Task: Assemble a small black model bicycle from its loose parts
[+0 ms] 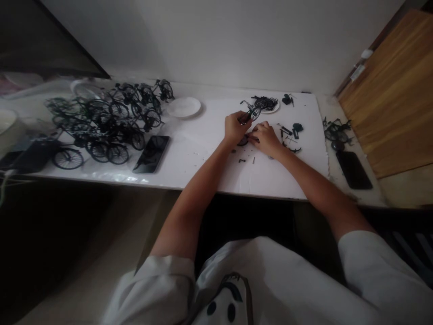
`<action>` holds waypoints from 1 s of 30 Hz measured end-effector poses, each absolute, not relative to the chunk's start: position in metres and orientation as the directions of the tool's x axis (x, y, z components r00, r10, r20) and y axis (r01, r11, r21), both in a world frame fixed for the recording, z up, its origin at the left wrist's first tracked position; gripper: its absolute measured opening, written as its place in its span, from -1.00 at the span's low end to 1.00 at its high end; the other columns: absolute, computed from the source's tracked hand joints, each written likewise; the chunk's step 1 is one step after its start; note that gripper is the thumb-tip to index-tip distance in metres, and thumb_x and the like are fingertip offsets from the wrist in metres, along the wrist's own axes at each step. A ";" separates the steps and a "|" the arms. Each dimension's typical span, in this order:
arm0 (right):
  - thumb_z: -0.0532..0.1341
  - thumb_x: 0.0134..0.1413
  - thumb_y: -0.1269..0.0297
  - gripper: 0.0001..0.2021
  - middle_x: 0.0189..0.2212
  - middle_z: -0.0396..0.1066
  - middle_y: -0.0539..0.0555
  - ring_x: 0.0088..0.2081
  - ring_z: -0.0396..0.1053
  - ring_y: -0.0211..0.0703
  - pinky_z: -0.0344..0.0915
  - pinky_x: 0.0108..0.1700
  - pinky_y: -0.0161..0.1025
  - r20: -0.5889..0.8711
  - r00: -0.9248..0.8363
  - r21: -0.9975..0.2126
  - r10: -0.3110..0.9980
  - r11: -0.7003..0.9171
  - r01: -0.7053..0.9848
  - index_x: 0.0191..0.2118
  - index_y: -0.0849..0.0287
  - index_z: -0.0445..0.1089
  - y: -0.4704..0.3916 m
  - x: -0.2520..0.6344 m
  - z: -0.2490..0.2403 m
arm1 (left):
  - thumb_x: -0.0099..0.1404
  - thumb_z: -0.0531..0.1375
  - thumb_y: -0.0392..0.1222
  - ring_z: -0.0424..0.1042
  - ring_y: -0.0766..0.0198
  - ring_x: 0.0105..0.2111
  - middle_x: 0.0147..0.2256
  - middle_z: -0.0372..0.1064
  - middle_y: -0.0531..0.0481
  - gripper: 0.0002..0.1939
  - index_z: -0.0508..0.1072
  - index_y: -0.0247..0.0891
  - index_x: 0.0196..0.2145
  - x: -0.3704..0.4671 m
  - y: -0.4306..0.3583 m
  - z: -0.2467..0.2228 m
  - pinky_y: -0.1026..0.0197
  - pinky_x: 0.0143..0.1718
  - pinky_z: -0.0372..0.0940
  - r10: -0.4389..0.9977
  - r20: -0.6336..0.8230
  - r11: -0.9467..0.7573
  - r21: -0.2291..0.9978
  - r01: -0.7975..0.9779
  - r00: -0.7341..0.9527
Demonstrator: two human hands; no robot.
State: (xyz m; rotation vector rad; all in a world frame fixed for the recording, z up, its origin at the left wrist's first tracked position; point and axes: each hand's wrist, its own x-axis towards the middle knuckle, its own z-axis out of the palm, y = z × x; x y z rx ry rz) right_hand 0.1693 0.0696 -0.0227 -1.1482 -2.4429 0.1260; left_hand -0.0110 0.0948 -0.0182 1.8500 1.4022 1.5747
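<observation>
My left hand (236, 128) is closed on a small dark model bicycle (254, 113), held tilted above the white board with a wheel and silver handlebars showing past the fingers. Just to its right, my right hand (265, 137) has its fingers pressed together at the bicycle's lower wheel (242, 141); whether it pinches a small part there is too small to tell. Beneath the hands lie tiny dark pieces (241, 160) and a thin pin (254, 160). Right of my right hand are loose dark parts (297, 129) and a curved piece (292, 149).
Many assembled model bicycles (111, 122) crowd the table's left side, near a white plate (184, 107) and a phone (151, 154). Black parts (265, 103) fill another plate behind my hands. At right are another bicycle (337, 130), a dark phone (353, 169) and a wooden panel (399, 99).
</observation>
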 end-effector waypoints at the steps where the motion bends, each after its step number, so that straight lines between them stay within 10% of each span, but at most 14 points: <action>1: 0.32 0.41 0.22 -0.75 -0.01 0.54 0.29 0.21 0.27 0.34 0.34 0.23 0.25 0.346 -0.561 -0.269 0.752 0.652 0.708 0.05 0.07 0.73 0.070 0.170 -0.023 | 0.21 0.36 -0.23 0.28 0.31 -0.45 -0.47 0.45 0.01 -0.84 0.46 -0.25 -0.46 -0.011 0.094 -0.018 0.18 -0.33 0.16 0.827 0.554 -0.458 0.762 0.458 -0.095; 15: 0.38 0.35 0.27 -0.87 -0.15 0.68 0.13 0.06 0.43 0.18 0.39 0.20 0.11 0.436 -0.503 -0.439 0.746 0.665 0.605 -0.12 -0.01 0.73 0.069 0.177 -0.011 | 0.15 0.46 -0.16 0.32 0.34 -0.44 -0.49 0.39 0.04 -0.74 0.45 -0.25 -0.47 -0.004 0.098 -0.023 0.26 -0.40 0.26 0.876 0.457 -0.442 0.889 0.119 -0.154; 30: 0.39 0.32 0.02 -0.75 -0.10 0.70 0.16 -0.03 0.63 0.05 0.53 -0.11 -0.10 0.600 -0.016 -0.705 0.800 0.537 0.464 -0.13 0.10 0.65 0.072 0.203 -0.001 | 0.07 0.59 0.02 0.48 0.30 -0.40 -0.38 0.57 -0.08 -0.62 0.60 -0.28 -0.35 -0.001 0.090 -0.021 0.21 -0.31 0.43 0.910 0.414 -0.413 0.909 -0.054 0.002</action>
